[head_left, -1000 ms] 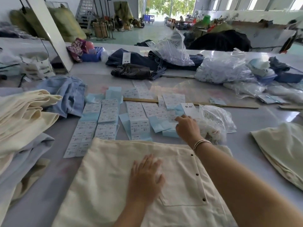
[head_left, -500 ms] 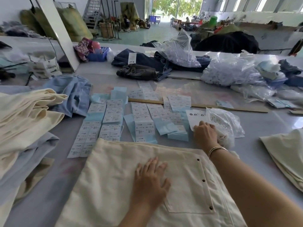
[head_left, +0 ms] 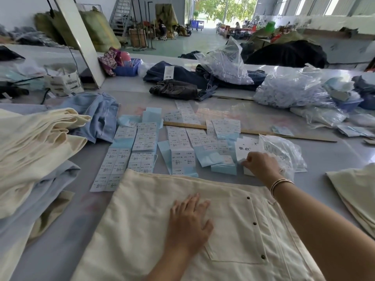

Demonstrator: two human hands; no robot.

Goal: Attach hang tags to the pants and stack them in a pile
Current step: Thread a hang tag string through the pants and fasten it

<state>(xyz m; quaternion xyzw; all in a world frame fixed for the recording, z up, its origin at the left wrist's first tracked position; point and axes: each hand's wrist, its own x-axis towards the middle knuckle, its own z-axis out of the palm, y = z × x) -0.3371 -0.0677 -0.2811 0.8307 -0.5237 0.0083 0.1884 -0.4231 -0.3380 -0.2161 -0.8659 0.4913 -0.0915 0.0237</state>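
Pants [head_left: 154,230] in cream lie flat at the near table edge under the flat, straight-fingered left hand [head_left: 189,222] and carry no tag yet, while the right hand [head_left: 261,166] pinches a white hang tag [head_left: 244,148] beside the label sheets [head_left: 146,147], so attaching and stacking remain.

Left hand [head_left: 189,224]: flat, palm down, fingers straight and slightly spread, forearm entering from the lower edge. Right hand [head_left: 261,165]: reached forward, knuckles up, fingers curled under in a pinch; what they hold is hidden. Right forearm extended diagonally, thin bangles at the wrist.
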